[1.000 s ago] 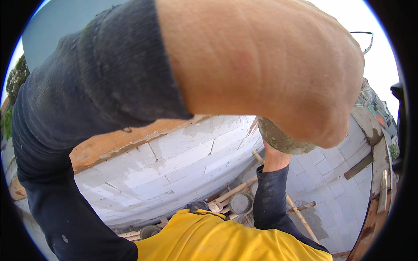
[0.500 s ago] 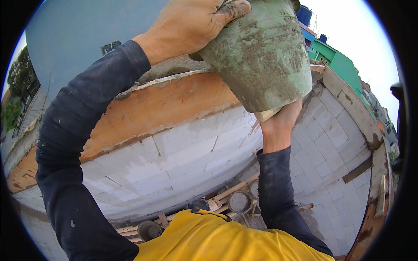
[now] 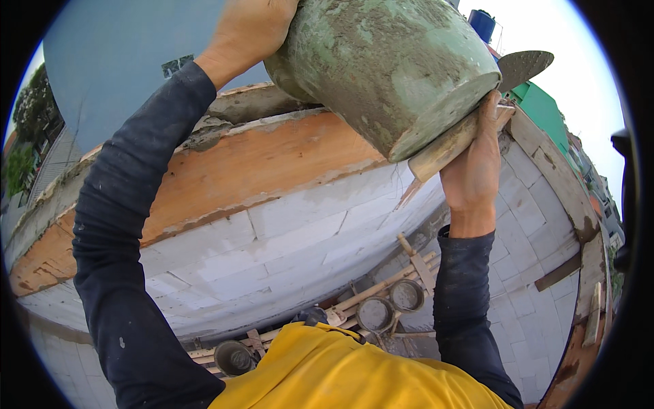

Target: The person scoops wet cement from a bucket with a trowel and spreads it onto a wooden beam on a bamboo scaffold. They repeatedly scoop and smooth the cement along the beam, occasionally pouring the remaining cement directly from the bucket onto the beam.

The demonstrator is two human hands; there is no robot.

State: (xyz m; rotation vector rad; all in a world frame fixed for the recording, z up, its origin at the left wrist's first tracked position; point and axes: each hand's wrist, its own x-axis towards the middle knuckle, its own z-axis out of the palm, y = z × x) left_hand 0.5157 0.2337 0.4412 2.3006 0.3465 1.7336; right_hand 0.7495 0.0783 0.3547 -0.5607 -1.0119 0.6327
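A green bucket (image 3: 388, 75), smeared with grey mortar, is raised in front of me and tilted, its base toward the lower right. My left hand (image 3: 255, 27) grips it at its upper left, with the fingers partly cut off by the frame's top edge. Under the base, my right hand (image 3: 471, 167) is closed round the wooden handle of a trowel (image 3: 436, 155) and supports the bucket. The trowel's rounded grey blade sticks out past the bucket at the right. What is inside the bucket is hidden.
Below the bucket runs an orange-brown formwork board (image 3: 272, 160) along the top of a pale block wall (image 3: 293, 232). Down below, mortar buckets (image 3: 375, 314) stand by bamboo poles (image 3: 364, 295). Another black bucket (image 3: 234, 358) is at lower left. Boards edge the right-hand wall (image 3: 524, 225).
The bucket has tipped further, its base swinging up and right. My right hand has moved right and up, bringing the trowel's handle and blade into sight. My left hand has shifted left and up.
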